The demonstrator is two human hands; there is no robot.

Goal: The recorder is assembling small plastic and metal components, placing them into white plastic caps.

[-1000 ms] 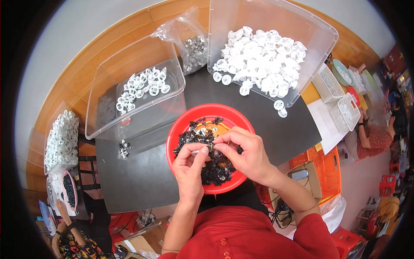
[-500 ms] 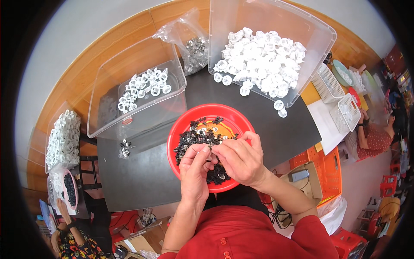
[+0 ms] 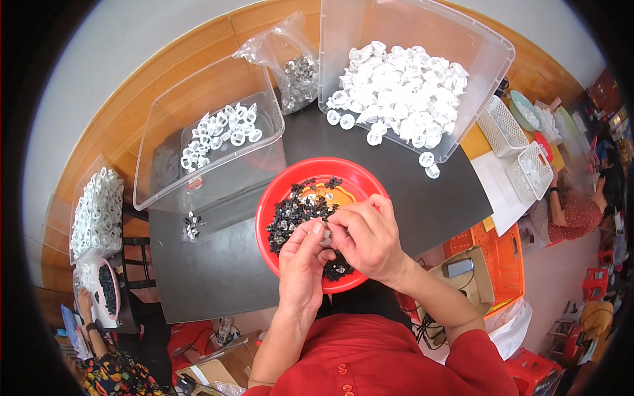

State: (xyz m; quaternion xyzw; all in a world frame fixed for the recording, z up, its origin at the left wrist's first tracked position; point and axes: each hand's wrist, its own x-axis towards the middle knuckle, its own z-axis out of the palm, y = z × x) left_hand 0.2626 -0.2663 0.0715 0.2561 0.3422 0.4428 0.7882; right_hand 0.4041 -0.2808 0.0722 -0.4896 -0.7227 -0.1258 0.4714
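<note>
Both hands meet over the red basin point(image 3: 265, 191), which holds many small black parts point(image 3: 294, 224) mixed with a few clear and metal bits. My left hand point(image 3: 300, 264) is closed, its thumb and fingers pinching a small whitish plastic part point(image 3: 326, 238). Close against it, my right hand point(image 3: 370, 243) has thumb and index finger pressed together at the part's upper side. Whatever sits between those right fingertips is too small or hidden to name.
A clear bin point(image 3: 489, 49) of white round caps point(image 3: 409, 92) stands back right. Another clear bin point(image 3: 274, 142) holds fewer caps, back left, beside a plastic bag point(image 3: 298, 79) of metal parts. Loose caps point(image 3: 429, 165) lie on the dark table point(image 3: 218, 277). Co-workers sit at both sides.
My fingertips have parted slightly and the whitish part in my left hand now shows. The right hand has shifted a little. At far left, a co-worker's hand has moved up.
</note>
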